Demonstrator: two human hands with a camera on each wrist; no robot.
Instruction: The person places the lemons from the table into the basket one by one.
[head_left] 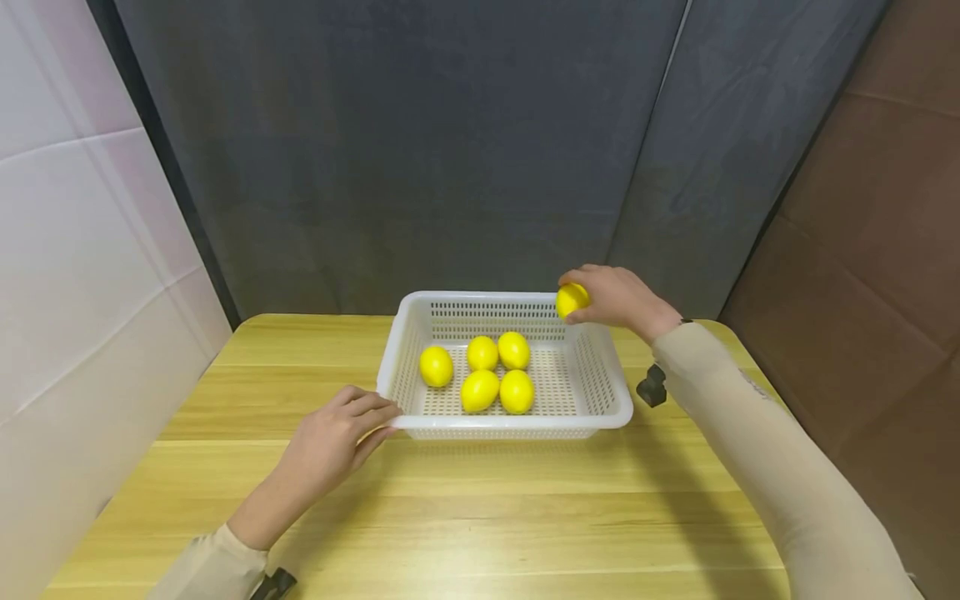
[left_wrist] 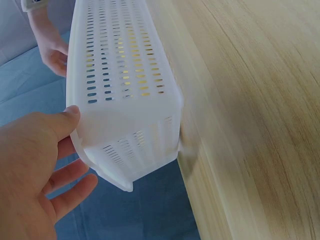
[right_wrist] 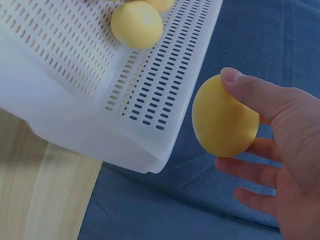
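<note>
A lemon (head_left: pixel 572 301) is held in my right hand (head_left: pixel 617 298), above the far right corner of the white plastic basket (head_left: pixel 506 422). The right wrist view shows the thumb and fingers around this lemon (right_wrist: pixel 220 117), which is apart from the basket wall. Several more lemons (head_left: pixel 480 391) lie on the basket floor, mostly grouped in the middle. My left hand (head_left: pixel 326 446) grips the basket's near left corner. In the left wrist view, the thumb (left_wrist: pixel 71 116) presses one side of the rim, and the other fingers reach behind it.
The basket stands on a wooden table (head_left: pixel 465 517) close to its far edge. A dark grey curtain (head_left: pixel 405 158) hangs behind. White panels (head_left: pixel 90 250) rise on the left and a brown panel (head_left: pixel 877 250) on the right.
</note>
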